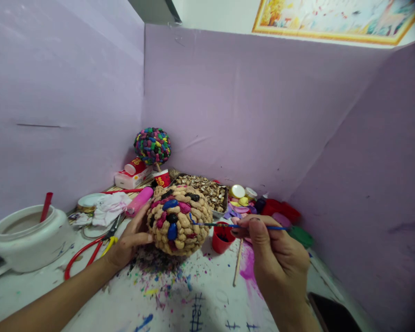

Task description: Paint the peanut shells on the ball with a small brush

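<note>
Because the peanut-covered ball [179,221] sits between the 2 hands, what counts most is how each stands to it from side to side. Round as it is, the ball shows no clear long axis. The left hand [134,237] is nearer, cupped with its fingers against the left flank and its thumb on the near side. The right hand [278,253], to the right and apart from the ball, pinches a thin blue brush [224,225] between thumb and fingers. Nearly level, the brush points left across the gap; whether its tip touches the ball's right face or stops just short cannot be told. Blue, pink and black peanuts [172,231] show mainly left of that tip, plain tan shells around it.

Close by the ball's right side stands a red cup [221,244], its rim crossed in view by the brush, so room there looks tight. A stick [237,265] lies just right of the cup. Behind the ball is a tray [225,205] of nutshells; a red-handled tool [95,252] lies left of the left hand. Toward the person spreads the widest stretch of paint-specked tabletop [179,313].
</note>
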{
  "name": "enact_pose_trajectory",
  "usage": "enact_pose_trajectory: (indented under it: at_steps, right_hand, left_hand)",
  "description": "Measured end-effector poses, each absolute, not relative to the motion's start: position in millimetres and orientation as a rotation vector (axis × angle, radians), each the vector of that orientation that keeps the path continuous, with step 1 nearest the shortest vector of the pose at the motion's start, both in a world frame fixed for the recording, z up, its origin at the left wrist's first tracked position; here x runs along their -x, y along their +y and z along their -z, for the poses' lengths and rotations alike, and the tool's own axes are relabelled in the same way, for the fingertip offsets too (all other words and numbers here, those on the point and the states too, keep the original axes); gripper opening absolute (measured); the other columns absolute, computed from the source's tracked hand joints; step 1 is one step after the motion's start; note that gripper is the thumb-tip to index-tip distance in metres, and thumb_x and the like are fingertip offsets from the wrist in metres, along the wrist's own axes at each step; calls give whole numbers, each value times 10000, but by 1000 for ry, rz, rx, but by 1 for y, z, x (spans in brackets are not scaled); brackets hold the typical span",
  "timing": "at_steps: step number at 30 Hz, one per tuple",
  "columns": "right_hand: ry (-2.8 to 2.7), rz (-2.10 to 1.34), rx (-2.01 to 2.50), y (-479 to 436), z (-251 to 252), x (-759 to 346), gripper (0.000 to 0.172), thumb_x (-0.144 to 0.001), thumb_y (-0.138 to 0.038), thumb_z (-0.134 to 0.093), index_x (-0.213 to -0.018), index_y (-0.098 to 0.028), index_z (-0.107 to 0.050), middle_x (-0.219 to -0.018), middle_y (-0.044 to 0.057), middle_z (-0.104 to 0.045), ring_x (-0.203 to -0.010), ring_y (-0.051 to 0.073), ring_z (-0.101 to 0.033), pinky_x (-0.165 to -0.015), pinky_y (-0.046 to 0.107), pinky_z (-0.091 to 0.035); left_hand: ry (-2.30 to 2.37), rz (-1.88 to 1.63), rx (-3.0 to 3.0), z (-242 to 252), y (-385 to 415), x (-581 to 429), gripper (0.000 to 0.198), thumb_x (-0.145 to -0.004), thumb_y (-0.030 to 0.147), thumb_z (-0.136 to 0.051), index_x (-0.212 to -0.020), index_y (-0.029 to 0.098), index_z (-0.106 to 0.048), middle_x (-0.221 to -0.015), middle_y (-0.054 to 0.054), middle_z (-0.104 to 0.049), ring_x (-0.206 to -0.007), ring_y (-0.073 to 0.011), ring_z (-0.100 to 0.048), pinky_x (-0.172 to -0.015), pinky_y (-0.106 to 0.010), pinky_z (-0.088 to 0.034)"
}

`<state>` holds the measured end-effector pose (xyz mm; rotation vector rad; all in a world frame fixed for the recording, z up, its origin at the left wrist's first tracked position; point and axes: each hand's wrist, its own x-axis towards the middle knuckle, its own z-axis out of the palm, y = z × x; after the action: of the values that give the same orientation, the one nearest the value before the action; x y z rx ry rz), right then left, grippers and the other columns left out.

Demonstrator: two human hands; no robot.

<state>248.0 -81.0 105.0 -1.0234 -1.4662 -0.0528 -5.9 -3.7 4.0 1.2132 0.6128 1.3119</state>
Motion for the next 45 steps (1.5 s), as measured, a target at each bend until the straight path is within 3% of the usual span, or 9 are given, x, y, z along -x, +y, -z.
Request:
enact_pose_trajectory:
  at_steps: [11, 21, 34, 45]
  right_hand:
    - [-1449, -45, 956, -78, -100, -245, 217, -917, -238, -526, -789, -201, -697, -716, 10, -740, -585, 125, -700, -550, 210, -577]
    - [-1473, 32, 1018, -82, -106, -250, 199, -902, -251, -554, -755, -202, -678, -647, -17, -717, -536, 105, -679, -517, 186, -546]
    - [-1578, 91, 908, -81, -105, -243, 147, -911, -174, -526, -857, -208, -658, -720, -27, -719, -619, 78, -686, -558, 139, -523]
    - [-1558, 158, 935, -84, -108, -251, 172, -919, -170, -517, -799, -212, -634, -686, -48, -690, -589, 63, -661, -547, 134, -514]
  left_hand:
    - [603, -1312, -1224, -2, -2, 5, 925, -597, 194, -659, -1471, 244, -361, -1514, -36, -435, -1438, -372, -224, -1166, -487, -230]
    - [587, -1315, -1250, -3, -3, 5, 917, -621, 209, -665, -1481, 232, -348, -1529, -52, -410, -1438, -381, -217, -1161, -503, -233]
    - [628, -1311, -1257, 2, -1, 8, 947, -600, 202, -666, -1487, 230, -335, -1536, -51, -400, -1445, -377, -193, -1167, -497, -215]
    - [623, -1312, -1198, -7, -5, 3, 944, -577, 206, -691, -1465, 233, -369, -1507, -52, -442, -1428, -379, -243, -1155, -467, -255]
